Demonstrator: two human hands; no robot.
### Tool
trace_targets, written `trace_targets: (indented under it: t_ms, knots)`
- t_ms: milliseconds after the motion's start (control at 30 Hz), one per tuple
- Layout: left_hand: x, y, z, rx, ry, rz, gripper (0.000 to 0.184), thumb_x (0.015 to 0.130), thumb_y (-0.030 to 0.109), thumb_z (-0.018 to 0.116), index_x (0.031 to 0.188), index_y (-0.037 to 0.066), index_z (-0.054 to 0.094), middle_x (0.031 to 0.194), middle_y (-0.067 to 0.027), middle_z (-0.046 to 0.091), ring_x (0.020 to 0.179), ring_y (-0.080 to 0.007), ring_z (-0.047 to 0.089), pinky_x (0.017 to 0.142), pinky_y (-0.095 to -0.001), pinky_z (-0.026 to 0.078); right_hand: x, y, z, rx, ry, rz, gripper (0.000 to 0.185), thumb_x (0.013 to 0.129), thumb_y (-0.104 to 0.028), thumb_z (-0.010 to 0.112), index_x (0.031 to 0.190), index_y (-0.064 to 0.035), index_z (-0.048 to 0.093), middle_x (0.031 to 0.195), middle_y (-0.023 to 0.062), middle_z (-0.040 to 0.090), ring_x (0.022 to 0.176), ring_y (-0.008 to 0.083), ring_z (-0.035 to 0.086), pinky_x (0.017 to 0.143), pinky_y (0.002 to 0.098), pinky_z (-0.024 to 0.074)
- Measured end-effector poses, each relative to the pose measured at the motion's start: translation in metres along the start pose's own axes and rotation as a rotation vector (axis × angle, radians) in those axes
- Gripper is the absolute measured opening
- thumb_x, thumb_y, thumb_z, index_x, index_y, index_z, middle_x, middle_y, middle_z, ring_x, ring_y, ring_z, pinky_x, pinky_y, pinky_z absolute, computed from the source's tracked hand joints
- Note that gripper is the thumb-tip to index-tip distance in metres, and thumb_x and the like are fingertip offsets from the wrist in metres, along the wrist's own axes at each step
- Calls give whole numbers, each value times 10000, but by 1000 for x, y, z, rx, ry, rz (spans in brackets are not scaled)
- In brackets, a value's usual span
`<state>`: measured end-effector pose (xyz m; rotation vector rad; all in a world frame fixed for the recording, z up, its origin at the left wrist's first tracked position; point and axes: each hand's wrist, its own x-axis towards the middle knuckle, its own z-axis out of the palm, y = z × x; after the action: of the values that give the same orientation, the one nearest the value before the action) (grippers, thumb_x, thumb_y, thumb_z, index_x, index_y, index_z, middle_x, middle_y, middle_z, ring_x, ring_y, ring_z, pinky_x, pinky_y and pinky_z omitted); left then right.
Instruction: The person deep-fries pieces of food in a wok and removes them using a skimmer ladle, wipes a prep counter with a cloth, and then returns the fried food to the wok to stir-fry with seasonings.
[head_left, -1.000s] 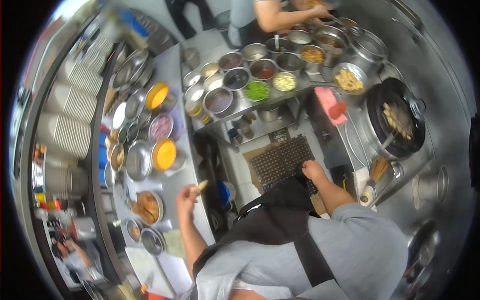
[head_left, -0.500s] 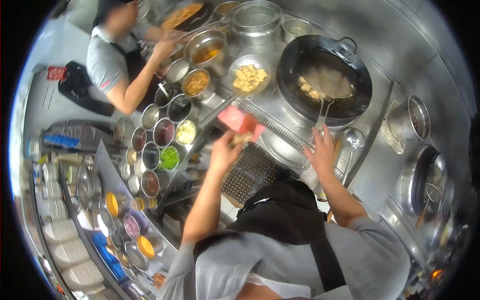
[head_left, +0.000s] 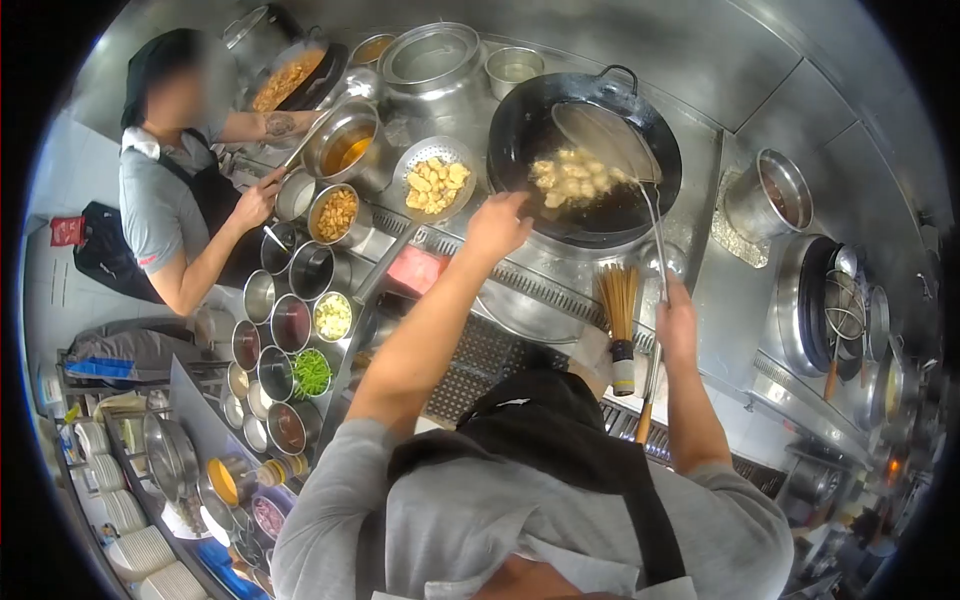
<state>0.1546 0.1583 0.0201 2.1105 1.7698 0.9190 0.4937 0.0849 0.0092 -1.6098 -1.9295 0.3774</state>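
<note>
Over the near left rim of the black wok (head_left: 510,130) is my left hand (head_left: 498,228), fingers reaching toward the oil; whether it holds anything is hidden. Pale pieces of food (head_left: 575,178) bubble in the wok. My right hand (head_left: 677,318) is closed on the long handle of a wire strainer (head_left: 600,135), whose mesh rests in the wok beside the food. Just left of that handle lies a bamboo brush (head_left: 619,310). A perforated ladle (head_left: 433,182) with fried pieces sits left of the wok.
A co-worker (head_left: 190,190) stands at the left, holding a long handle near a pot of orange liquid (head_left: 346,150). Ingredient bowls, one with chopped greens (head_left: 312,372), fill the counter at the left. A steel pot (head_left: 768,195) and another wok (head_left: 805,300) are at the right.
My left hand has moved from the counter edge to the wok, and the piece it held no longer shows. My right hand has closed on the strainer's handle. The strainer is shifted toward the wok's far side.
</note>
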Motion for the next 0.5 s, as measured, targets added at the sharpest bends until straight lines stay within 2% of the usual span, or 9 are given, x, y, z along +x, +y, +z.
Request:
trace_targets:
  t_ms: [67,100,133,200,233,333,433,467,500]
  knots:
    - [-50,-13,-30,-37,54,-94,364,744,198,644,1071,43,604,992,-180,629,892,-354,609,784,-406,493,-9,-11,-20,71,-90,48,543,736,48,488,1274,-24,484,1026,206,609,927,376,587,832,419,467]
    - [-82,-22,-45,-47,52,-174,346,746,191,639,1056,41,607,953,-174,642,854,-346,624,759,-399,501,-16,-17,-26,65,-74,7,517,749,54,469,1260,-22,502,959,158,639,783,289,634,730,368,502]
    - [-116,-30,-59,-64,37,-239,317,748,176,633,1035,43,612,911,-169,641,822,-348,622,738,-401,499,-21,-29,-31,65,-73,-1,517,749,54,469,1260,-22,502,959,158,639,783,289,634,730,368,502]
    - [-199,-64,-72,-59,-77,-447,267,758,177,623,994,54,627,820,-151,652,750,-338,631,682,-393,503,-30,-48,-39,196,-248,245,467,761,48,449,1210,-36,549,886,129,639,603,212,617,587,343,491]
    - [-247,-77,-68,-106,35,-491,277,755,189,634,995,50,631,802,-153,657,753,-315,648,684,-386,508,-37,-38,-27,238,-185,168,471,763,35,455,1212,-66,557,849,104,645,502,156,578,507,319,476]
    - [-379,-91,-67,-55,-43,-774,344,758,250,652,1037,50,633,884,-164,670,829,-301,658,751,-377,510,-41,-49,-29,230,-235,205,467,766,30,457,1208,-77,565,830,99,659,522,171,588,528,318,487]
    - [-479,-80,-54,-40,-149,-1087,375,759,317,651,1057,90,640,923,-166,668,917,-322,631,826,-402,482,-36,-49,-35,61,-270,64,442,778,6,477,1206,-59,563,833,115,670,528,183,599,543,322,494]
    - [-506,-77,-46,-56,-168,-1109,385,748,309,658,1063,88,639,917,-165,669,917,-322,631,822,-400,484,-33,-50,-36,58,-273,45,442,778,6,477,1206,-59,563,833,115,670,528,183,599,543,322,494]
    - [-531,-79,-34,-137,-187,-1249,396,730,277,671,1066,70,636,913,-164,671,912,-311,636,822,-390,487,-30,-50,-37,20,-284,5,433,785,-14,491,1209,-66,562,853,120,673,538,188,610,556,329,498]
